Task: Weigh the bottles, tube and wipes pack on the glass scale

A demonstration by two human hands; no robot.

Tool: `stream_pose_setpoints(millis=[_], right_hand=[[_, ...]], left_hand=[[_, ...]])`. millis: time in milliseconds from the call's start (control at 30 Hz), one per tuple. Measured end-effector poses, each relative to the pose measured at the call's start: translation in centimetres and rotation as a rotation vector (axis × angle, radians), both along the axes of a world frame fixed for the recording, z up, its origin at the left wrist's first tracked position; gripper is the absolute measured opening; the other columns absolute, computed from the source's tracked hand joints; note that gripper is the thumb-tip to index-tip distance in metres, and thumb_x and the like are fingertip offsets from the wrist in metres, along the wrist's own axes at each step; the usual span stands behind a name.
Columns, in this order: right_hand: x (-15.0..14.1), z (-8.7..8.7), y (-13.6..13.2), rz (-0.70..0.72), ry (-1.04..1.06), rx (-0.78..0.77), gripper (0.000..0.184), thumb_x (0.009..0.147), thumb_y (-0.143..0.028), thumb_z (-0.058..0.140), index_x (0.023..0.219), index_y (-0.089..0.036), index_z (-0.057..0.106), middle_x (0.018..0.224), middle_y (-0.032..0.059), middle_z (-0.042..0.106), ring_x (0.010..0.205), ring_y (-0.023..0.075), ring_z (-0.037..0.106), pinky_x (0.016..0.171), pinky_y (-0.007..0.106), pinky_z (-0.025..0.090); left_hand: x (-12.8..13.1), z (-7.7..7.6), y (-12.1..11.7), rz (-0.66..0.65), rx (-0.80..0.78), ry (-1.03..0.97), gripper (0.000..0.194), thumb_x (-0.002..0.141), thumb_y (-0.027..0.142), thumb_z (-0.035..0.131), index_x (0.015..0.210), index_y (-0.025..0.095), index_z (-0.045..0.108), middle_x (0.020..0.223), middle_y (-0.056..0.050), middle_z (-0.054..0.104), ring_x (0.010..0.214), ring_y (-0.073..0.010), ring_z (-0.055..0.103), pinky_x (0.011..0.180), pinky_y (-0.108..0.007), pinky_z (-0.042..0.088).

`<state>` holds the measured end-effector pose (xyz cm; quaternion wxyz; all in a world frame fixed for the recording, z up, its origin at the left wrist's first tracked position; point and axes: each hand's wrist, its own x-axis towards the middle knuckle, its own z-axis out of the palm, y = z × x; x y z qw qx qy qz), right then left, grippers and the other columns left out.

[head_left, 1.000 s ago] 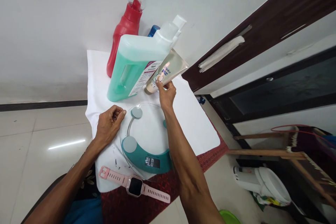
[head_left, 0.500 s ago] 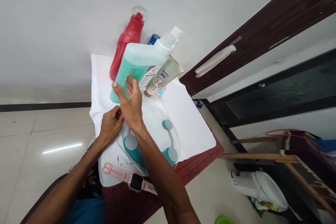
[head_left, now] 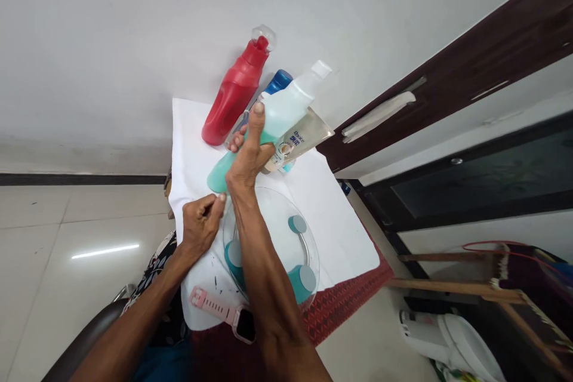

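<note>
My right hand (head_left: pixel 247 152) grips a large clear bottle of green liquid (head_left: pixel 277 116) by its side, thumb up along it, and the bottle leans over the white cloth (head_left: pixel 192 149). My left hand (head_left: pixel 202 224) rests in a loose fist on the cloth at the left edge of the round glass scale (head_left: pixel 295 233). A beige tube (head_left: pixel 299 138) leans just behind the green bottle. A red bottle (head_left: pixel 235 92) and a blue-capped bottle (head_left: pixel 277 80) stand at the wall. My right forearm crosses the scale and hides its display.
A pink smartwatch (head_left: pixel 219 309) lies on the cloth's near edge, over a red patterned mat (head_left: pixel 349 298). A dark wooden cabinet (head_left: pixel 470 149) runs along the right. A white container (head_left: pixel 452 334) sits on the floor at lower right. A tiled floor (head_left: pixel 67 233) lies to the left.
My right hand left the beige tube, moved left and closed on the green bottle, which now tilts and is turned narrow-side on. The left hand stayed beside the scale. The view shifted slightly.
</note>
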<state>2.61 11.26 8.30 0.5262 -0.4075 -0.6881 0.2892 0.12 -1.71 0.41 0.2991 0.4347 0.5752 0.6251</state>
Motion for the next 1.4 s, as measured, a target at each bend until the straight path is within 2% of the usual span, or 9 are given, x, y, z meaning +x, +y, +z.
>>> stream_pose_setpoints(millis=[167, 333, 433, 567, 667, 767, 1100, 1267, 1400], right_hand=[[3.1, 2.4, -1.5, -0.131, 0.389, -0.272, 0.074, 0.094, -0.099, 0.033, 0.085, -0.031, 0.061, 0.062, -0.0005, 0.047, 0.060, 0.0243, 0.061, 0.061, 0.049, 0.059], [6.6, 5.6, -4.5, -0.013, 0.324, -0.159, 0.084, 0.093, -0.100, 0.017, 0.087, -0.030, 0.061, 0.067, 0.0021, 0.045, 0.065, 0.0262, 0.062, 0.062, 0.048, 0.056], [9.4, 7.7, -6.8, -0.001, 0.266, -0.067, 0.089, 0.091, -0.102, 0.010, 0.079, -0.029, 0.059, 0.063, 0.0006, 0.037, 0.055, 0.0213, 0.052, 0.053, 0.041, 0.050], [12.7, 9.4, -10.9, -0.027, 0.282, -0.016, 0.076, 0.093, -0.099, 0.031, 0.065, -0.029, 0.043, 0.057, -0.0029, 0.032, 0.044, 0.0148, 0.036, 0.041, 0.034, 0.035], [14.4, 9.3, -13.6, -0.092, 0.399, -0.072, 0.074, 0.091, -0.093, 0.050, 0.057, -0.028, 0.038, 0.050, -0.0051, 0.029, 0.039, 0.0119, 0.030, 0.036, 0.032, 0.028], [16.0, 8.6, -15.2, -0.153, 0.429, -0.100, 0.077, 0.088, -0.095, 0.052, 0.052, -0.028, 0.040, 0.046, -0.0060, 0.027, 0.036, 0.0104, 0.027, 0.034, 0.031, 0.026], [19.6, 5.6, -15.7, -0.196, 0.429, -0.080, 0.083, 0.087, -0.101, 0.046, 0.052, -0.026, 0.043, 0.043, -0.0059, 0.030, 0.035, 0.0096, 0.029, 0.036, 0.029, 0.028], [19.9, 5.3, -15.7, -0.152, 0.410, -0.087, 0.075, 0.091, -0.092, 0.052, 0.057, -0.025, 0.051, 0.046, -0.0060, 0.035, 0.038, 0.0113, 0.036, 0.043, 0.030, 0.041], [22.2, 4.1, -15.6, -0.204, 0.310, -0.037, 0.072, 0.092, -0.090, 0.051, 0.067, -0.024, 0.064, 0.060, 0.0010, 0.055, 0.056, 0.0202, 0.061, 0.057, 0.038, 0.056]], left_hand=[[-0.2, 0.3, -0.5, 0.250, 0.003, -0.075, 0.065, 0.108, 0.064, 0.036, 0.056, 0.025, 0.041, 0.055, -0.003, 0.045, 0.055, -0.0168, 0.042, 0.060, -0.034, 0.039], [-0.2, 0.1, 0.1, 0.331, -0.062, -0.118, 0.069, 0.108, 0.074, 0.026, 0.060, 0.025, 0.039, 0.057, -0.001, 0.037, 0.055, -0.0170, 0.037, 0.057, -0.035, 0.034], [-0.3, 0.0, 0.3, 0.310, -0.062, -0.095, 0.068, 0.108, 0.072, 0.028, 0.060, 0.025, 0.038, 0.057, -0.001, 0.036, 0.056, -0.0168, 0.037, 0.058, -0.034, 0.034], [-0.5, 0.0, 0.3, 0.268, -0.045, -0.030, 0.062, 0.107, 0.066, 0.039, 0.061, 0.024, 0.039, 0.058, 0.000, 0.037, 0.057, -0.0159, 0.037, 0.061, -0.033, 0.034], [-0.5, 0.2, 0.4, 0.237, -0.023, -0.005, 0.058, 0.106, 0.060, 0.043, 0.062, 0.024, 0.040, 0.059, 0.000, 0.037, 0.058, -0.0152, 0.036, 0.062, -0.032, 0.034], [-0.4, 0.3, 0.5, 0.222, -0.020, 0.022, 0.057, 0.106, 0.059, 0.043, 0.062, 0.023, 0.041, 0.059, 0.000, 0.038, 0.059, -0.0151, 0.036, 0.062, -0.032, 0.034], [-0.4, -0.2, 0.9, 0.231, 0.052, 0.049, 0.057, 0.108, 0.053, 0.049, 0.060, 0.022, 0.042, 0.057, 0.002, 0.038, 0.056, -0.0134, 0.036, 0.062, -0.032, 0.032], [-0.4, -0.2, 0.9, 0.225, 0.050, 0.052, 0.051, 0.106, 0.039, 0.054, 0.059, 0.021, 0.042, 0.057, 0.002, 0.038, 0.056, -0.0126, 0.034, 0.061, -0.031, 0.031], [-0.4, 0.1, 0.8, 0.223, 0.002, 0.039, 0.048, 0.104, 0.031, 0.057, 0.059, 0.020, 0.043, 0.056, 0.003, 0.040, 0.056, -0.0119, 0.035, 0.061, -0.030, 0.032]])
